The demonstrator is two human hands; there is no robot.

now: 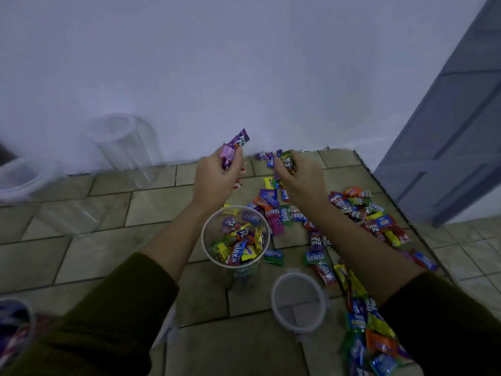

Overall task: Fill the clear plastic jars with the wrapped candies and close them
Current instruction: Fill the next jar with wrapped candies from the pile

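A pale wall [244, 63] fills the far half of the view, and a tiled surface [151, 210] runs from it toward the near edge. A grey-blue door [461, 118] stands at the far right. Two forearms in dark olive sleeves [113, 308] reach out from the near edge.

At the far left, a tall empty jar [127, 147] stands upright against the wall with its lid on. Further left are other clear containers [24, 177], too blurred to make out. A filled jar [13, 321] shows in part at the near left corner.

The open jar [204, 234] stands in the middle, between the forearms, with a mixed layer of wrapped candies inside. Its clear lid [298, 302] lies flat just to the near right of it.

Loose candies [355, 210] are scattered from the middle of the surface out to the right edge, with a denser heap [371, 329] at the near right.

The left hand [217, 177], beyond the open jar, has its fingers curled round a small bunch of purple and pink candies [235, 145]. The right hand [301, 180], just beside it, pinches a green candy [287, 161] over the far scatter.
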